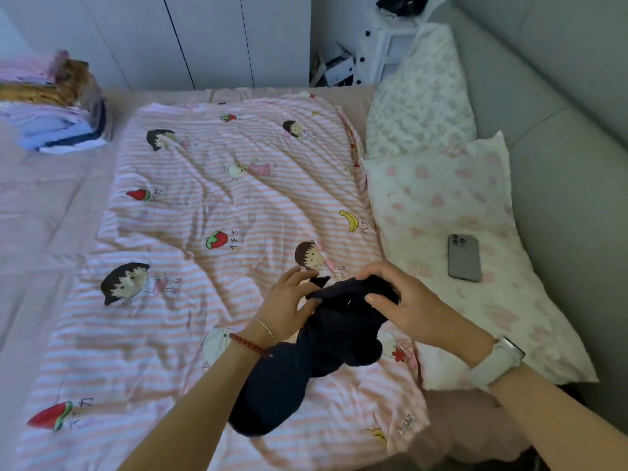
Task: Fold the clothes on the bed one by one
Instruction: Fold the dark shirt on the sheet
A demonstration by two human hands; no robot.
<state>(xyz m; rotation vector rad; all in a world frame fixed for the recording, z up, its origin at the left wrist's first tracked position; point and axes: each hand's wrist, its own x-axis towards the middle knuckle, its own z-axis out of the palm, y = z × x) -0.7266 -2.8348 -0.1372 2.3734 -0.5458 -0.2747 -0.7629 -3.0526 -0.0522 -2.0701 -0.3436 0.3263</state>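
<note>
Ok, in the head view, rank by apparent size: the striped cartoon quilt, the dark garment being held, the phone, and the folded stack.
1. Striped cartoon quilt, by far.
2. Dark garment, though it is nearer the camera.
3. Folded stack, farther away, so its rank against the garment is unsure.
4. Phone.

folded pile (51, 107) blurred, cut by left edge; dark garment (306, 362) shape unclear.

Two hands, left (284, 300) and right (404, 300); one dark garment (306, 362); one striped quilt (217, 205); two pillows, far (421, 93) and near (452, 205); one phone (464, 257); one folded stack (54, 103) far left.
</note>
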